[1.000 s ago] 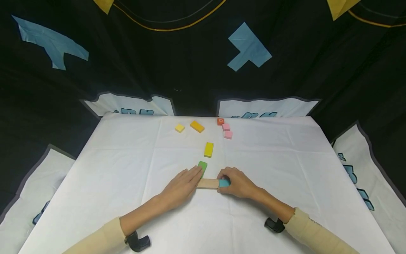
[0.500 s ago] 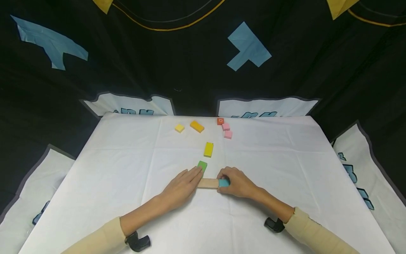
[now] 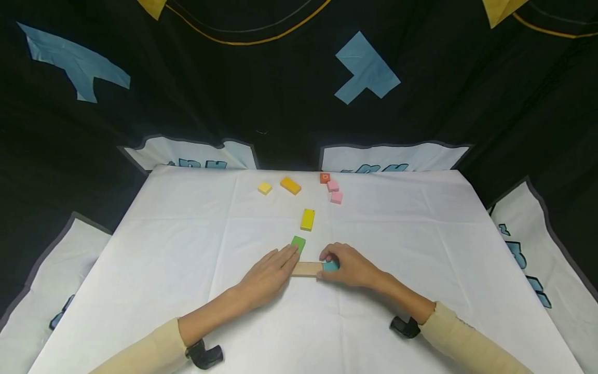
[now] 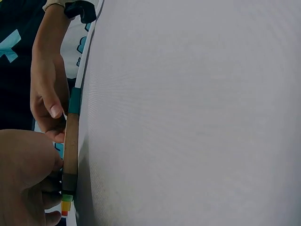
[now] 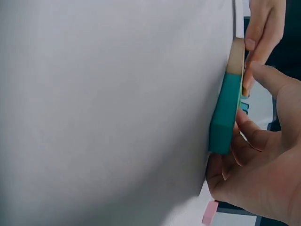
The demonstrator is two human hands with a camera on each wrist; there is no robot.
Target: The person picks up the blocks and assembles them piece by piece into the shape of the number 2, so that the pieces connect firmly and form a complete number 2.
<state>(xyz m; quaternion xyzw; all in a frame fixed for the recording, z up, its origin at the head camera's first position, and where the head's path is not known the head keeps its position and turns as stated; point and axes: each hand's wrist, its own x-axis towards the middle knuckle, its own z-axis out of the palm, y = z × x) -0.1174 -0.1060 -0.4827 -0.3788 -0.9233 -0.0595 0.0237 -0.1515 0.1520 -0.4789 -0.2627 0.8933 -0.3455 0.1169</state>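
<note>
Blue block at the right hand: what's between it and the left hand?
In the head view, a plain wooden block lies between the blue block and the left hand.

A teal rectangular block (image 5: 223, 115) sits at the right fingers (image 5: 252, 133), a tan wooden bar (image 3: 307, 269) and a green rectangular block (image 3: 299, 242) at the left fingers (image 3: 286, 254); beyond, a red square block (image 3: 324, 178), seemingly pale-ringed.

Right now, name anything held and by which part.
Nothing is plainly held: the right hand has its thumb clear of the blue-green rectangular block; the left hand lies with fingers straight.
</note>
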